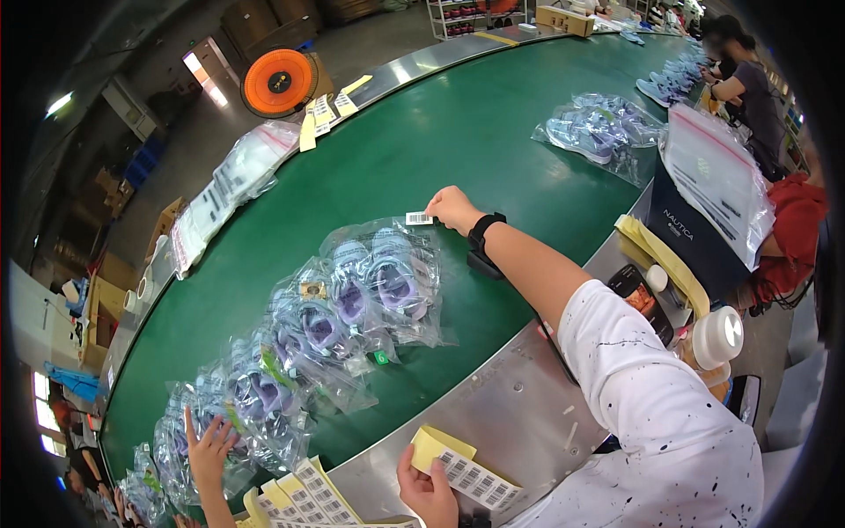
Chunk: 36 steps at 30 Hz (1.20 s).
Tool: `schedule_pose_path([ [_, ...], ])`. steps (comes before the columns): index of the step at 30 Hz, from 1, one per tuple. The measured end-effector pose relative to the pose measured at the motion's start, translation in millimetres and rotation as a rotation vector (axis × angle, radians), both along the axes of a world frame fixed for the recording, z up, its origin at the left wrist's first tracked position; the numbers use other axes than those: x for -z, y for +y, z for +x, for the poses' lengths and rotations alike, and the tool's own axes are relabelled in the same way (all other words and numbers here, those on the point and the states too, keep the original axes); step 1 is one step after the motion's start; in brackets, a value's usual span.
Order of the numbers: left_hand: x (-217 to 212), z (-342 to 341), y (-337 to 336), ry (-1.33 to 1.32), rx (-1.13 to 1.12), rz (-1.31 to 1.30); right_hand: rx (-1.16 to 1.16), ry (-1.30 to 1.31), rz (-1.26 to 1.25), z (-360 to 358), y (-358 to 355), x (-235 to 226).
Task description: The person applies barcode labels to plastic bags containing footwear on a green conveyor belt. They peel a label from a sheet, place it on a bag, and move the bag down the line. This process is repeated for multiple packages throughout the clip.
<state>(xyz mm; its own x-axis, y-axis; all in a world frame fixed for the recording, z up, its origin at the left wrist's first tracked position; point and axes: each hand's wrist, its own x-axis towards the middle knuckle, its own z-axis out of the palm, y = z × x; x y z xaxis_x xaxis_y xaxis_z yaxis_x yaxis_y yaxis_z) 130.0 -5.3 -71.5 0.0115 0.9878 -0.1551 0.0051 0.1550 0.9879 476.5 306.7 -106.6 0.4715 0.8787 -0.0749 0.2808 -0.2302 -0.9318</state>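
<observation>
My right hand (pixel 454 209) reaches out over the green conveyor belt and pinches a small white barcode sticker (pixel 419 218) at its edge. The sticker is by the far end of a clear plastic bag holding a pair of light blue and lilac shoes (pixel 398 280). I cannot tell whether it touches the bag. Close to me, at the lower edge, my left hand (pixel 428 489) grips a sheet of barcode stickers (pixel 480 478) with a yellow backing, its thumb on top. Several more bagged pairs (pixel 255 387) lie in a row toward the lower left.
Another person's hand (pixel 209 449) is over the bagged shoes at left, beside more sticker sheets (pixel 308 493). A metal ledge (pixel 519 414) borders the belt. To my right stand a dark box (pixel 687 229) with plastic bags and a white-lidded bottle (pixel 717 339). An orange fan (pixel 278 82) stands beyond.
</observation>
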Motion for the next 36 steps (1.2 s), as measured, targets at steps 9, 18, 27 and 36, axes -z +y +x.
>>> schedule_pose_path([
  [9, -2, 5, 5, -0.038, 0.028, 0.013, -0.014, -0.622, -0.219, -27, -5, -7],
  [18, 8, -5, 13, -0.076, 0.003, 0.106, -0.116, 0.665, 0.254, -47, -117, -59],
  [27, 18, -2, 0, -0.094, 0.061, 0.065, 0.598, 0.687, 0.589, -23, -364, -62],
  [36, 10, 2, 1, -0.052, 0.096, 0.085, 0.648, 0.57, 0.695, 23, -365, -54],
])
